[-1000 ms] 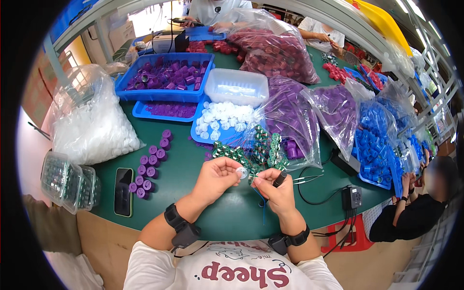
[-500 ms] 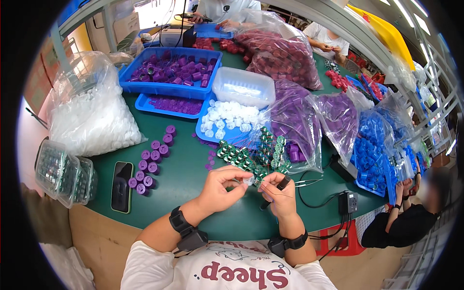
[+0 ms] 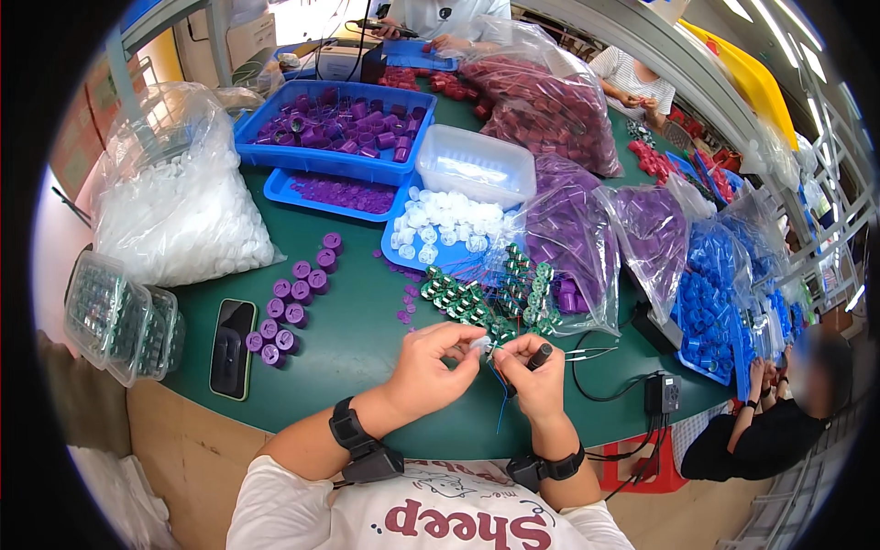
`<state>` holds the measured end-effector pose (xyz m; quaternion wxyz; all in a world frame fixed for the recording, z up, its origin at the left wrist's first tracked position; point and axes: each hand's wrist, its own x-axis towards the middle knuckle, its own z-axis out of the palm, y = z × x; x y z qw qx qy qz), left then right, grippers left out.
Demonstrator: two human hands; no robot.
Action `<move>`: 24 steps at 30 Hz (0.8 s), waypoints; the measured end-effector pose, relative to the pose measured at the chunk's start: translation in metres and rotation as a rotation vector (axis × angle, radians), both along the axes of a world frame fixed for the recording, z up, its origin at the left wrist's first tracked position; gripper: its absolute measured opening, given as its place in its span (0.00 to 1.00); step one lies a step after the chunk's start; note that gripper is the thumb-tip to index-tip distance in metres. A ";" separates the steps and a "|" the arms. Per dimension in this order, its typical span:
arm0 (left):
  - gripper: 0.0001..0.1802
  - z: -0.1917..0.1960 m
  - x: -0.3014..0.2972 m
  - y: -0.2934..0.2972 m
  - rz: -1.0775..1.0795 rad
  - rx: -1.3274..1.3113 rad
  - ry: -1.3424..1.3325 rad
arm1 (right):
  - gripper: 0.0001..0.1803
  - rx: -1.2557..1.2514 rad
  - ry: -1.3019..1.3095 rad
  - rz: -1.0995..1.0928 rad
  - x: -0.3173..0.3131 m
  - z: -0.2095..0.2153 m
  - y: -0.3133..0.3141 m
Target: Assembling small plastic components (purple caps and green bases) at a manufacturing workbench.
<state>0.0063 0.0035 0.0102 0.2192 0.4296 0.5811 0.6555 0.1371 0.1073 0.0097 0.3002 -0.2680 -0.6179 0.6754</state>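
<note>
My left hand point(image 3: 438, 363) pinches a small clear plastic cap point(image 3: 480, 345) between thumb and fingertips. Close beside it, my right hand point(image 3: 535, 385) is closed around a dark pen-like tool point(image 3: 541, 355). Its fingertips are also at a small green part with thin wires, mostly hidden by the fingers. A blue wire point(image 3: 501, 411) hangs down between the hands. Just beyond them lies a cluster of green circuit boards point(image 3: 466, 298) with fine wires. Tweezers point(image 3: 591, 352) rest to the right of my right hand.
Purple caps point(image 3: 295, 291) stand in rows beside a phone point(image 3: 234, 350). Behind are a blue tray of clear caps point(image 3: 440, 227), a tray of purple caps point(image 3: 335, 128) and bags of purple parts point(image 3: 573, 206). A black adapter point(image 3: 662, 392) with cables sits right. Other people work nearby.
The whole view has shifted slightly. My hands stay close together, and a blue wire now hangs below them. The pen-like tool has tilted in my right hand, its lower end no longer showing.
</note>
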 end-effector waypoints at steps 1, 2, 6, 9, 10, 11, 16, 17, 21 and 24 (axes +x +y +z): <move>0.12 0.000 0.000 0.000 0.000 -0.002 0.032 | 0.03 0.022 -0.011 -0.005 0.000 0.000 0.000; 0.12 0.000 0.000 0.000 0.003 -0.002 0.031 | 0.03 0.044 -0.022 -0.012 -0.001 0.000 0.000; 0.13 0.000 0.001 -0.001 -0.017 0.019 0.077 | 0.05 0.115 -0.054 -0.059 -0.005 0.005 -0.006; 0.16 -0.001 0.002 -0.003 -0.083 0.017 -0.003 | 0.06 0.253 -0.099 -0.139 -0.005 0.002 -0.010; 0.18 -0.002 0.003 -0.003 -0.127 0.019 -0.097 | 0.06 0.346 -0.088 -0.173 -0.005 -0.002 -0.010; 0.18 -0.004 0.002 -0.003 -0.128 0.021 -0.096 | 0.06 0.440 -0.076 -0.207 -0.006 -0.005 -0.011; 0.17 -0.008 -0.006 0.001 -0.411 -0.028 -0.663 | 0.07 0.741 -0.071 -0.270 -0.006 -0.003 -0.007; 0.17 -0.009 -0.006 0.001 -0.410 -0.028 -0.663 | 0.06 0.829 -0.053 -0.253 -0.005 0.000 -0.007; 0.14 -0.013 0.003 0.001 -0.324 0.143 -0.560 | 0.07 0.929 0.026 -0.191 -0.006 -0.002 -0.006; 0.12 -0.006 0.002 0.003 -0.148 0.232 -0.219 | 0.13 0.039 0.175 -0.081 -0.007 0.001 -0.010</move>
